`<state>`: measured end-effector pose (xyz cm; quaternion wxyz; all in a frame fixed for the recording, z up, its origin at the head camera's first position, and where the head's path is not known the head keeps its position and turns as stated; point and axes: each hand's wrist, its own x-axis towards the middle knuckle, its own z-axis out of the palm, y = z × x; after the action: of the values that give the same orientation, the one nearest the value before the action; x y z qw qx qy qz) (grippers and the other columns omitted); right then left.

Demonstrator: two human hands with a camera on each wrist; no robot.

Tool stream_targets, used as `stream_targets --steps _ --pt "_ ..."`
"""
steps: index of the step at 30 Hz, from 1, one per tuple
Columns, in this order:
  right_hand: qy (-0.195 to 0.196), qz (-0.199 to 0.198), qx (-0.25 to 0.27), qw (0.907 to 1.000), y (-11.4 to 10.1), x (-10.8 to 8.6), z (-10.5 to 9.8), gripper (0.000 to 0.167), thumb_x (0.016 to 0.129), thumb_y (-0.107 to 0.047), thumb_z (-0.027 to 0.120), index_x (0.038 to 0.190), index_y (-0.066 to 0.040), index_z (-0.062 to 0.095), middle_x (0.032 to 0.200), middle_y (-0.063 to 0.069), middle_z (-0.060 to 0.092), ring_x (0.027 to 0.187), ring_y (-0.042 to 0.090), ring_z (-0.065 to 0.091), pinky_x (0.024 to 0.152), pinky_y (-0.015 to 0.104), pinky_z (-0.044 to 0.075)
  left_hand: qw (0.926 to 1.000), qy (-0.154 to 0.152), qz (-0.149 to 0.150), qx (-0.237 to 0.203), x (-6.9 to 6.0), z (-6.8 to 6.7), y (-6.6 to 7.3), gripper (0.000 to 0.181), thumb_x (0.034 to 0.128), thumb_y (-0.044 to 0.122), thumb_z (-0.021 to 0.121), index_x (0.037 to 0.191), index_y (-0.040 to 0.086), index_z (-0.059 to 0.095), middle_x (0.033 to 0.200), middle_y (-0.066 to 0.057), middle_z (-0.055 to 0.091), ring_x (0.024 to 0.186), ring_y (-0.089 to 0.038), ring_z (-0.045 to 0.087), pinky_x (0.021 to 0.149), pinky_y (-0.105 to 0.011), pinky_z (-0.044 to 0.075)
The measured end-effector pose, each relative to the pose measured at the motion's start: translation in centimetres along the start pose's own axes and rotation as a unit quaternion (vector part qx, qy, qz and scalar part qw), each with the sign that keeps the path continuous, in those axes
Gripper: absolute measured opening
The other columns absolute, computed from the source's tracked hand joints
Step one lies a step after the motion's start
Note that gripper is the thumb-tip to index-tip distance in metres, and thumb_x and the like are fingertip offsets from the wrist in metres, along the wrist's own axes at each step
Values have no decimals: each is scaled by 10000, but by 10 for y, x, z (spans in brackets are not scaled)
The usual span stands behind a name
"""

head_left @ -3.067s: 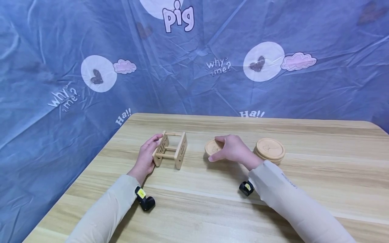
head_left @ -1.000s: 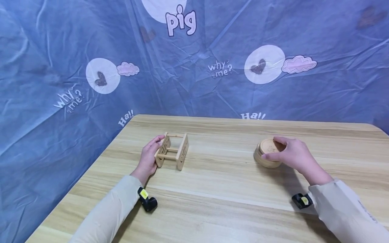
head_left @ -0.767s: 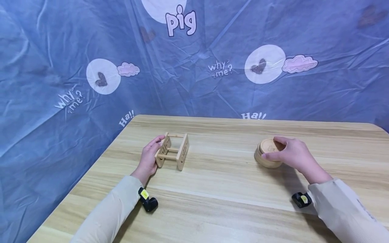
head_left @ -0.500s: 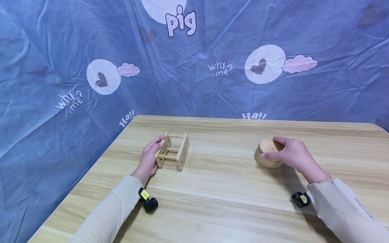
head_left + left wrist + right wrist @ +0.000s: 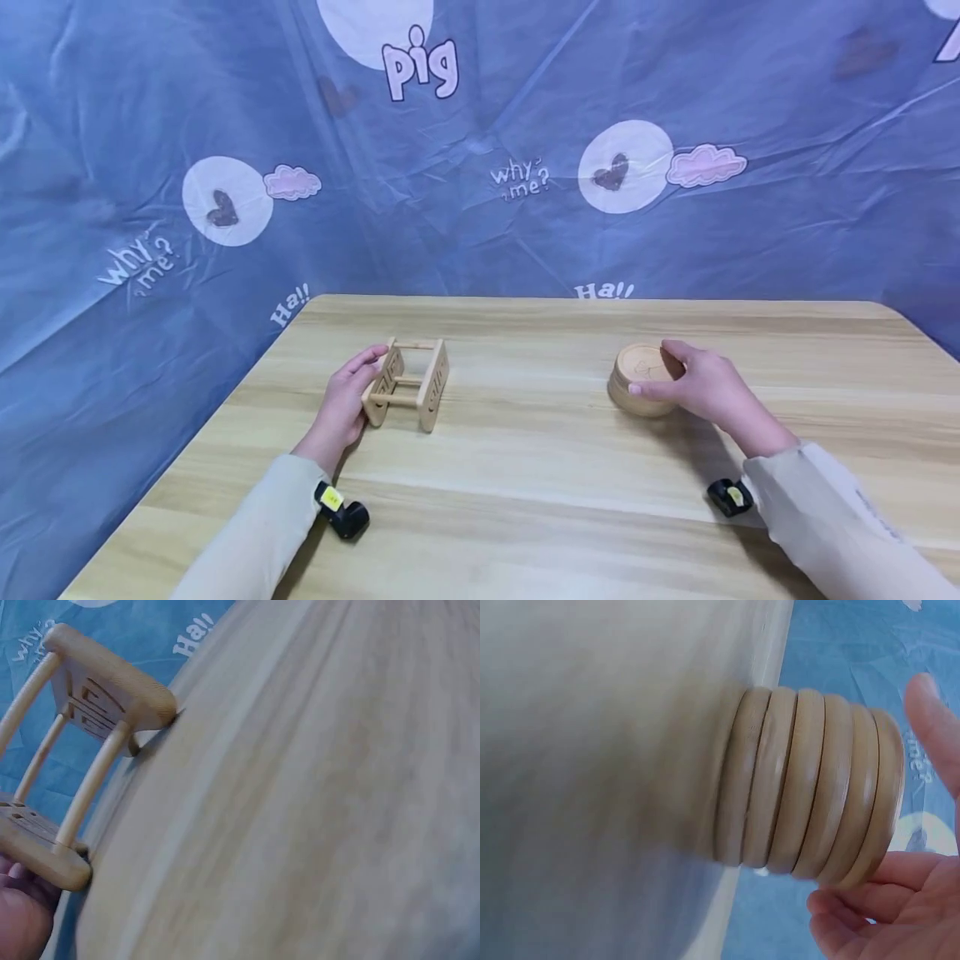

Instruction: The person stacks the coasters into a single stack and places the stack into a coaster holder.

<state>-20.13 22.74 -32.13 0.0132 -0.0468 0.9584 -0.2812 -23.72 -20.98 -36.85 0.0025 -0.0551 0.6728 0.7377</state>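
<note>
At the left, my left hand holds the outer side panel of a small wooden coaster holder. This holder has two cut-out side panels joined by thin dowels, and no coaster sits in it. In the left wrist view my fingers show just below its near panel. On the right stands a stack of round wooden coasters, several high, the top one bearing a line drawing. My right hand is at the stack's top right; in the right wrist view the thumb stands apart from the coasters while the fingers lie by the top one.
The wood-grain tabletop runs back to a blue printed cloth hanging behind and at the left. Black wrist cameras sit on both sleeves. Bare tabletop lies between the holder and the stack.
My right hand has carried a coaster from beside the holder rightward onto the stack, and its thumb now stands off. The stack looks straighter. My left hand stays at the holder; the head view has shifted slightly.
</note>
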Motion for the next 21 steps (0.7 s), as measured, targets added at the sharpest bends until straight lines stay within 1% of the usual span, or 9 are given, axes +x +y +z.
stream_targets --steps 4,6,8,9,11,13,16,18,21 --pt "-280 29 704 9971 10 -5 1 1054 756 -475 708 1434 84 126 1424 362 191 1266 556 210 1009 638 249 9998 -67 -161 74 -6 -6 5 441 947 145 468 1378 68 416 1416 -92 389 1096 -151 514 886 -255 491" --pt "-402 -31 1259 9912 16 -8 1 1049 784 -392 712 1437 80 41 1449 352 109 1285 558 150 1027 641 205 9999 -13 -155 -26 -8 -7 10 474 940 175 509 1391 78 397 1450 -84 364 1063 -105 535 889 -231 486" --pt "-501 -140 1799 9823 22 -10 1 1012 812 -295 703 1430 89 -1 1465 335 52 1303 546 107 1047 624 167 9996 240 144 -69 -11 -9 13 481 917 212 567 1368 107 437 1432 -82 396 968 -64 565 829 -183 501" --pt "-523 -205 1982 9786 24 -12 2 984 825 -260 692 1425 99 -1 1463 338 48 1309 537 105 1054 607 163 9985 376 394 108 -13 -10 18 478 908 226 584 1357 124 455 1434 -72 397 984 -44 560 835 -162 492" --pt "-578 -286 2392 9688 30 -14 3 916 856 -202 658 1420 114 8 1465 336 42 1324 511 96 1101 483 203 9898 581 1119 656 -16 -9 29 460 882 221 623 1316 122 507 1427 -59 411 1056 -55 552 882 -161 470" --pt "-628 -283 2674 9611 35 -16 3 859 889 -190 617 1421 113 15 1466 337 46 1328 495 98 1091 301 282 9658 588 1965 1588 -21 -2 43 435 862 197 648 1275 100 550 1427 -43 413 1186 -107 495 983 -221 423" --pt "-673 -215 2885 9549 42 -18 4 811 922 -209 568 1422 114 17 1456 353 69 1325 489 110 939 78 355 9122 75 3045 2741 -29 22 66 428 846 158 660 1254 74 565 1451 -41 374 1334 -225 347 1104 -375 281" --pt "-701 -173 2882 9548 43 -19 5 813 923 -224 566 1421 116 22 1452 356 91 1322 488 126 885 48 369 8785 -429 3611 3098 -35 44 77 434 822 148 681 1237 76 578 1443 -57 385 1326 -261 359 1097 -410 283" --pt "-759 -152 2819 9563 42 -21 9 821 912 -213 584 1419 122 33 1446 353 139 1319 483 167 905 96 395 8310 -1140 4330 3302 -41 78 86 443 790 139 710 1212 65 596 1396 -101 444 1263 -258 448 1065 -359 341"
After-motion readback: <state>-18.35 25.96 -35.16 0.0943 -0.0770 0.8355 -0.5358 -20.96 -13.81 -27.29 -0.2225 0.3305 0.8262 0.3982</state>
